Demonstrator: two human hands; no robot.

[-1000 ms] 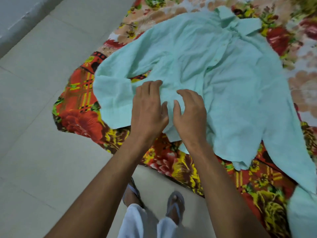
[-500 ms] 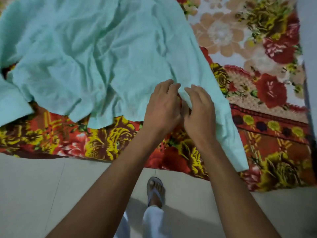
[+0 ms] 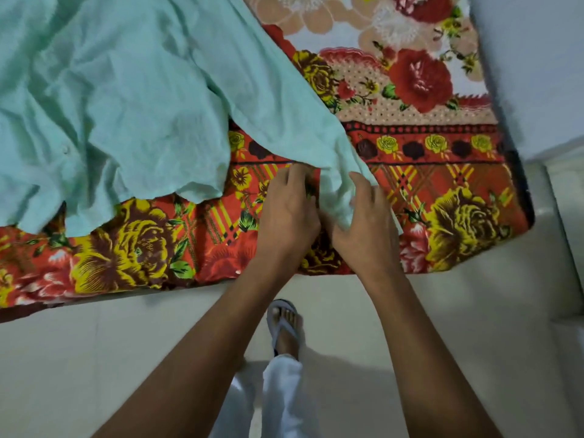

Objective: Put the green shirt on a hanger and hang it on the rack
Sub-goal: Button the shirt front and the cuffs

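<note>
The pale green shirt (image 3: pixel 132 99) lies crumpled and spread over a floral blanket, filling the upper left of the view. One sleeve runs down to the right and ends between my hands. My right hand (image 3: pixel 363 222) is closed on the cuff end of that sleeve. My left hand (image 3: pixel 287 213) rests beside it, fingers against the sleeve's edge and the blanket; whether it grips the cloth is unclear. No hanger or rack is in view.
The red, yellow and cream floral blanket (image 3: pixel 442 147) covers a low bed whose edge runs across the middle. Below it is pale tiled floor (image 3: pixel 94 358). My foot in a sandal (image 3: pixel 284 324) stands close to the bed. A grey wall (image 3: pixel 537 58) stands at the right.
My hands have slid from the shirt's front, along the right sleeve, down to its cuff. The view has shifted right with them, and the shirt now sits further left.
</note>
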